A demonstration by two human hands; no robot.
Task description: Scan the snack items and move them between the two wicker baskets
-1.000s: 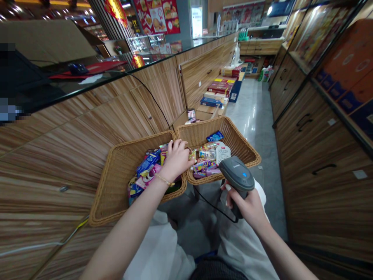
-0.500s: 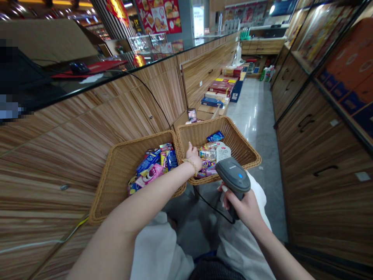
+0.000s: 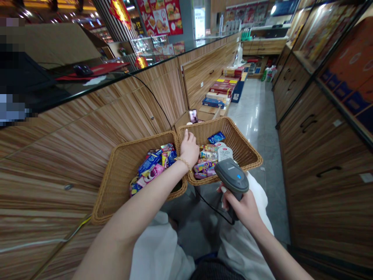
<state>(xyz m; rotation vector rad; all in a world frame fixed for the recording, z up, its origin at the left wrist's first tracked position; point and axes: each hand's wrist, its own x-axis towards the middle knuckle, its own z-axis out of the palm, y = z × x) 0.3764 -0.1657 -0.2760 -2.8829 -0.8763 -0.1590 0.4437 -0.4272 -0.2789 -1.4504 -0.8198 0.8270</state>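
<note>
Head view: left hand (image 3: 190, 149), fingers hidden, dips into right basket (image 3: 246, 146) of two; right hand's (image 3: 244, 206) fingers (image 3: 223, 191) clasp one scanner (image 3: 233, 177).

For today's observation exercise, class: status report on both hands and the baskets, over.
Left hand over right basket, among snack packets; grip hidden. Right hand shut on scanner. Nothing in the way.

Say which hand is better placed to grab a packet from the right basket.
Left. The left hand hovers at the right basket, beside its packets; the right hand is lower, gripping the scanner.
</note>
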